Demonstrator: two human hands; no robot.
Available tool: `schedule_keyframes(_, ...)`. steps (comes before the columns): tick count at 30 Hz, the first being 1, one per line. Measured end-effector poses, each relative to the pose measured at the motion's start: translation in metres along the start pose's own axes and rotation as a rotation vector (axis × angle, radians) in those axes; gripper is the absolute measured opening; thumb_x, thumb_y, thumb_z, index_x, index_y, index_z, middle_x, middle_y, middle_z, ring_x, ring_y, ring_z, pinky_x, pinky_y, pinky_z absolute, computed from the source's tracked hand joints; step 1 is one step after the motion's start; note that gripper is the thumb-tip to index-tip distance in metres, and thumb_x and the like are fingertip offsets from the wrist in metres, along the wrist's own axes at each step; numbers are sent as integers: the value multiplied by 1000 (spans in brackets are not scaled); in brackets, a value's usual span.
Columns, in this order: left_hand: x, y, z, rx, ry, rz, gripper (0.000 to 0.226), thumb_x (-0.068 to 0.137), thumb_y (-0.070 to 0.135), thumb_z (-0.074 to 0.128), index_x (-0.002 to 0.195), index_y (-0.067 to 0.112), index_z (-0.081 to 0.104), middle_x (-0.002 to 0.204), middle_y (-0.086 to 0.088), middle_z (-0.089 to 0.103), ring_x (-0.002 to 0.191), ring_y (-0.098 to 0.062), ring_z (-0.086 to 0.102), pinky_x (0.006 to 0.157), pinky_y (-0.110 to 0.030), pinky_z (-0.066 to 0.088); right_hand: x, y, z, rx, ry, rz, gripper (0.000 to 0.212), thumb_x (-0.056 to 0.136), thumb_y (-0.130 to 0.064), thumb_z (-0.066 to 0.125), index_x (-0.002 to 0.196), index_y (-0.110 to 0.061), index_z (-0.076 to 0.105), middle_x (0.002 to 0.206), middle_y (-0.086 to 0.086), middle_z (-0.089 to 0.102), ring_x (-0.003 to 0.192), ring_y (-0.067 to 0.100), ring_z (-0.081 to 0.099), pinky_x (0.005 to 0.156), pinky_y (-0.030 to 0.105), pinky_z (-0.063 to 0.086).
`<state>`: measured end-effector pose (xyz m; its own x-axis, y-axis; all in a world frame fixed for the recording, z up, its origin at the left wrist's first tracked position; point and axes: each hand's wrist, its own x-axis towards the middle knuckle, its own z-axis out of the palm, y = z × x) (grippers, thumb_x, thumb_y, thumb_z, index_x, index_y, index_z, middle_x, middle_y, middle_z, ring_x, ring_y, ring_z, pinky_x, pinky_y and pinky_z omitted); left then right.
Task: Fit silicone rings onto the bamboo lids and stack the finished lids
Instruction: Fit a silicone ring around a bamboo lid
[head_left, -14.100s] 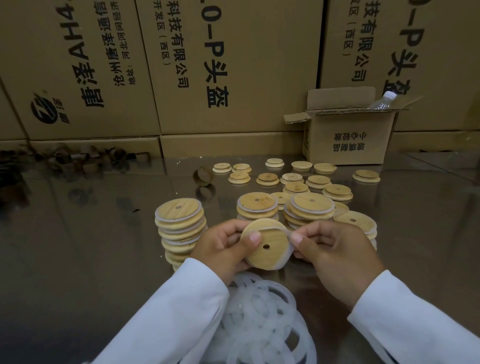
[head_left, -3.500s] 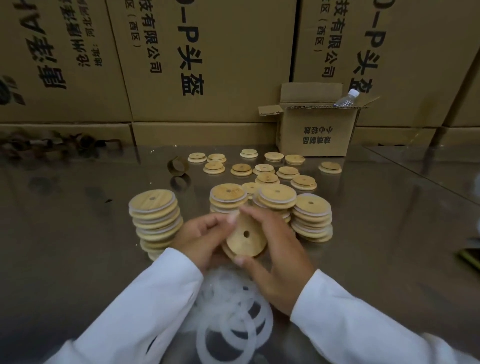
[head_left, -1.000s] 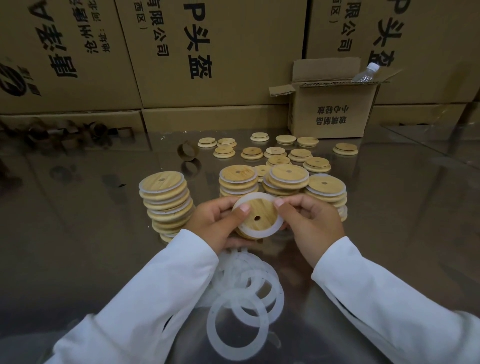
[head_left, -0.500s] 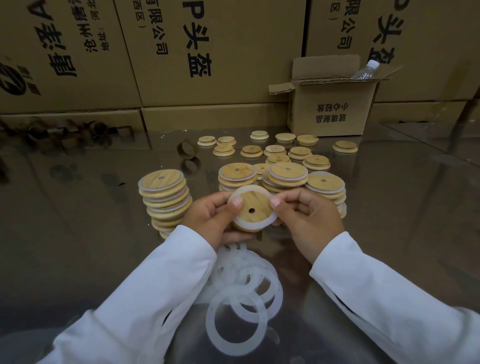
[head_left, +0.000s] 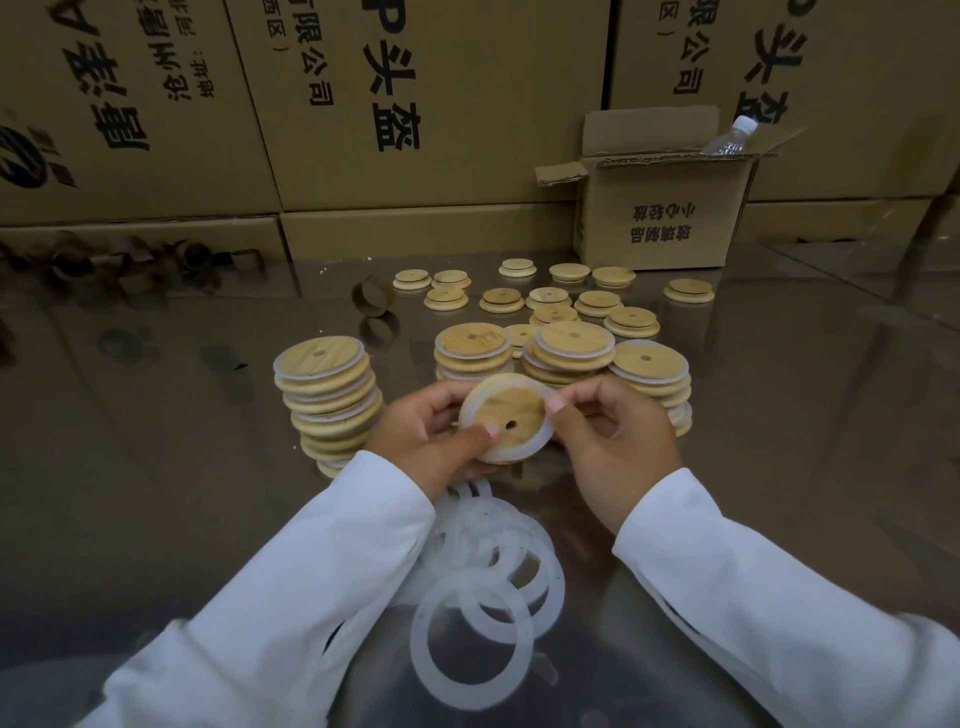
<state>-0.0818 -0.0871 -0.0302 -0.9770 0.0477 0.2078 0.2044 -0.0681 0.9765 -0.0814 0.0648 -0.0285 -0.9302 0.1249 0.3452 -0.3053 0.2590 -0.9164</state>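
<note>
I hold a round bamboo lid (head_left: 511, 410) with a small hole, tilted toward me above the table. A translucent white silicone ring (head_left: 540, 439) lies around its raised face. My left hand (head_left: 431, 441) grips the lid's left edge, thumb pressing on the ring. My right hand (head_left: 613, 441) pinches the ring at the lid's upper right. A pile of loose silicone rings (head_left: 483, 582) lies on the table between my sleeves. Stacks of ringed lids stand behind: a tall stack (head_left: 330, 402) at the left, and three stacks (head_left: 566, 353) beyond my hands.
Several bare bamboo lids (head_left: 550, 299) lie scattered farther back on the shiny table (head_left: 156, 467). A small open carton (head_left: 665, 208) with a plastic bottle (head_left: 730, 137) stands at the back right. Large printed cartons (head_left: 415, 104) wall off the rear. A cardboard tape core (head_left: 371, 296) stands mid-table.
The lid has tilted a little and my left thumb has slid down onto the ring's lower left. My right fingers stay at the upper right edge.
</note>
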Motion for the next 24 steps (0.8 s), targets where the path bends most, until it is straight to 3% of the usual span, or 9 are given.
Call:
schedule_keyframes(3, 0, 0, -1, 106, 29, 88, 12, 80, 6, 63, 84, 17, 67, 83, -5, 70, 79, -18, 67, 71, -29, 55, -4, -3, 0, -100, -41, -109, 20, 86, -18, 61, 70, -30, 56, 71, -15, 61, 75, 0, 58, 65, 7, 44)
schedule_keyframes(5, 1, 1, -2, 120, 29, 125, 8, 79, 9, 63, 83, 14, 67, 79, -4, 70, 73, -12, 66, 67, -22, 53, -5, -2, 1, -100, -51, -108, 21, 85, -18, 62, 70, -30, 56, 72, -14, 61, 74, 3, 59, 67, 10, 45)
schedule_keyframes(7, 1, 1, -3, 133, 29, 144, 7, 78, 11, 63, 83, 14, 66, 79, -3, 69, 72, -11, 65, 66, -21, 51, -3, -2, 0, -53, -54, -58, 19, 84, -17, 64, 69, -28, 59, 73, -10, 64, 75, 8, 62, 73, 21, 49)
schedule_keyframes(12, 1, 1, -3, 25, 13, 68, 12, 75, 17, 61, 86, 14, 65, 76, -2, 69, 74, -16, 66, 63, -28, 55, 4, -6, -6, 86, -85, 27, 23, 81, -13, 68, 62, -26, 66, 66, -6, 69, 71, 16, 66, 78, 36, 55)
schedule_keyframes(19, -1, 2, 1, -73, 45, 12, 7, 77, 11, 61, 82, 9, 65, 71, 0, 71, 68, -14, 68, 60, -27, 57, 0, -7, -5, -90, -37, -107, 16, 80, -22, 69, 69, -30, 62, 71, -12, 66, 69, 5, 63, 71, 27, 54)
schedule_keyframes(24, 1, 2, 1, -61, 98, 8, 5, 81, 5, 61, 78, 10, 62, 68, 0, 70, 66, -14, 67, 59, -29, 58, -5, -5, 0, -146, 16, -43, 15, 74, -31, 71, 71, -29, 57, 64, -15, 63, 65, -5, 60, 61, 18, 47)
